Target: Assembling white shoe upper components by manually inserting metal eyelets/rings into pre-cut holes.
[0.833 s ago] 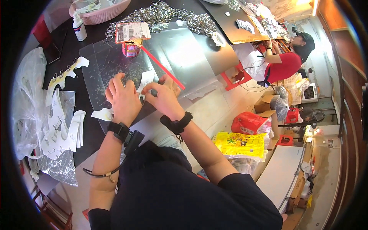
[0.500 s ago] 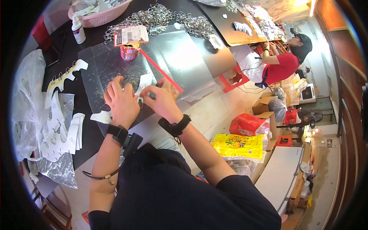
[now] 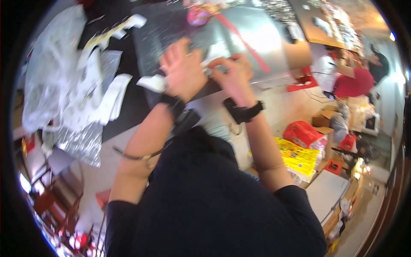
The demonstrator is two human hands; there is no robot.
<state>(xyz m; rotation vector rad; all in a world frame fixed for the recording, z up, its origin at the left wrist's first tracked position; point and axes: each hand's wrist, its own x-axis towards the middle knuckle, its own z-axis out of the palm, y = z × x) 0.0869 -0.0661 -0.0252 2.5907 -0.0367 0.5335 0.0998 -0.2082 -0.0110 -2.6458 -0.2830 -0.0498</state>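
A white cut-out piece [image 3: 216, 52] shows between my hands on the table, and the rest of it is partly covered. My left hand [image 3: 184, 70] lies over the white material with its fingers stretched and spread. A white end [image 3: 153, 82] sticks out beside that wrist; whether it belongs to the same piece, I cannot tell. Thumb and forefinger of my right hand [image 3: 234, 77] are pinched at the piece's edge. Motion blur hides any small part at the fingertips. Above the hands a red strip [image 3: 244, 43] slants down from a pink-red can [image 3: 198, 16].
A clear plastic sheet [image 3: 257, 25] covers part of the dark table. White cut-out pieces [image 3: 113, 100] and a plastic bag [image 3: 53, 73] lie at left. Metal rings [image 3: 280, 10] are heaped far right. Beyond, a person in red [image 3: 353, 81] works. Bags and boxes [image 3: 323, 122] stand on the floor.
The whole view has shifted, so table and hands sit further right and higher, and the picture is blurred. My left fingers have straightened and spread. My right hand keeps its pinch.
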